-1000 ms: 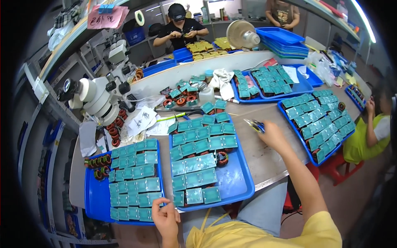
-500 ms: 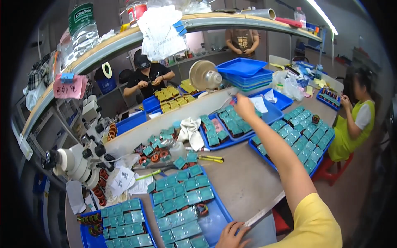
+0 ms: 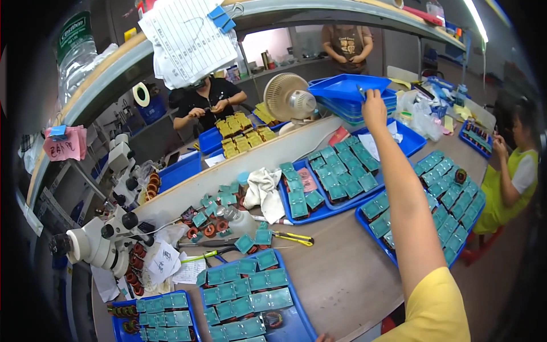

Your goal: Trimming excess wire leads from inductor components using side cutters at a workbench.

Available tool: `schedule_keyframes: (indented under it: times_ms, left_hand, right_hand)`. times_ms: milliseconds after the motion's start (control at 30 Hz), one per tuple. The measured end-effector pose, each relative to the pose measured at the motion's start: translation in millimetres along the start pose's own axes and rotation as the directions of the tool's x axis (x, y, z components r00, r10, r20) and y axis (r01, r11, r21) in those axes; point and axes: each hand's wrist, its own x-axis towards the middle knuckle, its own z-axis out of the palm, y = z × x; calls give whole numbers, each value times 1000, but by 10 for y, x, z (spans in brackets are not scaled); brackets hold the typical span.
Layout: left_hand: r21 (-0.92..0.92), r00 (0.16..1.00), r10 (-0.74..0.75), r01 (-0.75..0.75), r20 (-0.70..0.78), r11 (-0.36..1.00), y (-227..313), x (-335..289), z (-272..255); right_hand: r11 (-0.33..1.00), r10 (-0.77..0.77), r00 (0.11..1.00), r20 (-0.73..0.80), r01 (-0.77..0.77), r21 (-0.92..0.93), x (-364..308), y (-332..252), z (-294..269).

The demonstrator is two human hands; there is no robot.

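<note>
My right hand (image 3: 374, 111) is stretched far forward, beside the right end of the top blue tray (image 3: 348, 85) of a stack. Its fingers are closed, and a small, thin, dark piece sticks out of them; its kind is too small to make out. Of my left hand (image 3: 325, 338) only a bit shows at the lower edge, its fingers hidden. Below my right forearm lie blue trays (image 3: 336, 208) filled with rows of green-topped coil parts (image 3: 342, 171). Another blue tray (image 3: 302, 319) in front of me holds more such parts and a bare ring coil (image 3: 273, 319).
A microscope (image 3: 94, 245) stands at the left. Near the middle are yellow-handled pliers (image 3: 296, 237), a glass bottle (image 3: 242, 221) and a white cloth (image 3: 265, 191). A fan (image 3: 288, 97) stands behind the low partition. Co-workers sit across and at the right; a shelf (image 3: 131, 54) arches overhead.
My right hand has risen away from the trays of parts, up to the tray stack. My left hand has dropped mostly out of view. The whole view has shifted.
</note>
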Motion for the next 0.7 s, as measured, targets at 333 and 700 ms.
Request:
schedule_keyframes:
  times_ms: [333,700]
  left_hand:
    - [485,982,163,-187,92,854,45,-71,-140]
    - [652,934,356,-283,22,704,252,129,-145]
  right_hand:
    - [967,-206,977,-58,213,142,-1195,253,-3135]
    - [694,705,515,-487,-358,625,-3171,1510,-6465]
